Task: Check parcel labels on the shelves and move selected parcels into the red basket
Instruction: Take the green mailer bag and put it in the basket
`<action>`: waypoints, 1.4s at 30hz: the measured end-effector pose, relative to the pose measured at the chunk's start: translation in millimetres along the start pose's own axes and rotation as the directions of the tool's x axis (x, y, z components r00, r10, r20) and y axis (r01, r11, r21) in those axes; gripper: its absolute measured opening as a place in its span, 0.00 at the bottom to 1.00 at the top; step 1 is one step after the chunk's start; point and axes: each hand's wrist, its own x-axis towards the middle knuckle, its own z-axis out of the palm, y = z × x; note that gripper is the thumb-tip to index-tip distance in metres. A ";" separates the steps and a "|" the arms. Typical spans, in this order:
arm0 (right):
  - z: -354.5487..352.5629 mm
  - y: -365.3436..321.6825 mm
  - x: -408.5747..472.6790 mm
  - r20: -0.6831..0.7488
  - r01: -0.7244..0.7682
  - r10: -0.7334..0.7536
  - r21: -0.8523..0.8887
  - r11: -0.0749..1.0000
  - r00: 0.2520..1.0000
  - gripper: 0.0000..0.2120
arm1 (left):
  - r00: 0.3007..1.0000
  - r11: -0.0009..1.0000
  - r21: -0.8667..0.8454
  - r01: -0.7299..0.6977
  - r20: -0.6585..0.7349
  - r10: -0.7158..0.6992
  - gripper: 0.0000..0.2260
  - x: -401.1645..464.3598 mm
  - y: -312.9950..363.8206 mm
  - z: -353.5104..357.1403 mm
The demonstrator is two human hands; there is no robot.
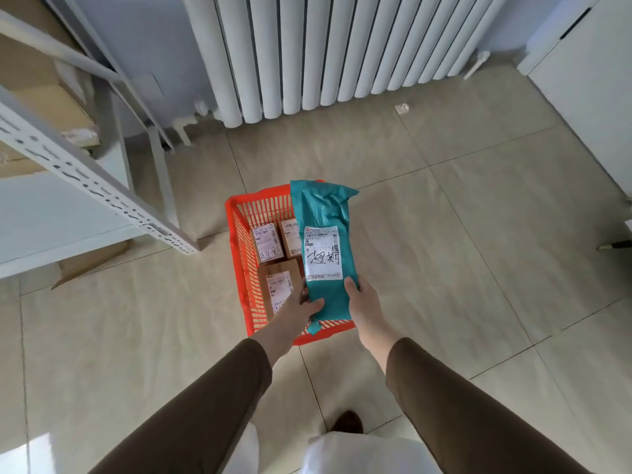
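Observation:
A teal plastic mailer bag [323, 213] with a white label and handwritten marks hangs lengthwise over the right half of the red basket [236, 230] on the floor. My left hand [295, 307] grips its near left edge. My right hand [359, 299] grips its near right edge. Inside the basket lie three brown cardboard boxes [266, 242] with white labels, partly hidden by the bag and my left hand.
A white metal shelf unit [85, 176] with cardboard boxes stands at the left, its slotted post slanting toward the basket. A white radiator [325, 53] lines the back wall. A white cabinet [588, 90] is at the right. Beige floor tiles surround the basket.

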 end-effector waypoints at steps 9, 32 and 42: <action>45.2 93.0 107.2 0.027 0.311 -0.320 -0.322 0.894 0.947 0.26 | 0.993 0.985 0.129 -0.111 -0.019 0.114 0.41 111.1 -67.0 -23.7; 73.9 174.9 234.4 0.172 0.272 -0.225 -0.788 0.553 0.959 0.35 | 0.952 0.774 0.603 -0.193 -0.077 0.297 0.42 240.6 -137.2 -33.1; 77.4 176.3 239.2 0.242 0.236 -0.057 -0.822 0.518 0.968 0.35 | 0.980 0.832 0.548 -0.083 -0.106 0.167 0.40 259.1 -138.5 -30.5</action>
